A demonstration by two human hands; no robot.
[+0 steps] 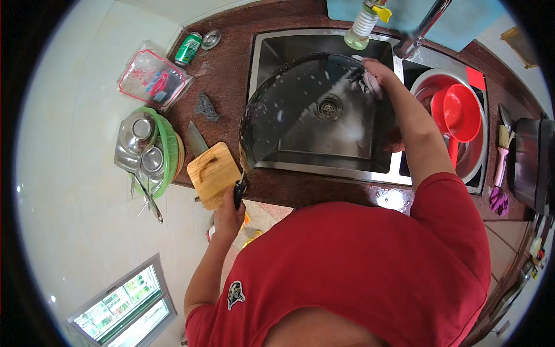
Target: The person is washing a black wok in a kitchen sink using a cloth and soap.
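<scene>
My left hand (230,213) is closed around the black handle of a large dark pan (288,108), which is tilted over the left basin of a steel sink (377,175). My right hand (377,73) holds a wet, pale and dark cloth (370,83) at the pan's far right rim. Foam spots dot the pan's dark surface. The basin's drain (328,107) shows beyond the pan's lower edge. A wooden cutting board (213,173) lies beside my left hand, partly over a knife blade (197,139).
Left on the counter are a grey scouring pad (207,106), a green can (188,49) and a green basket (161,152) of metalware. The faucet (418,41) and a soap bottle (360,32) stand behind the sink. A red dipper (461,112) rests in a metal basin (477,162) at right.
</scene>
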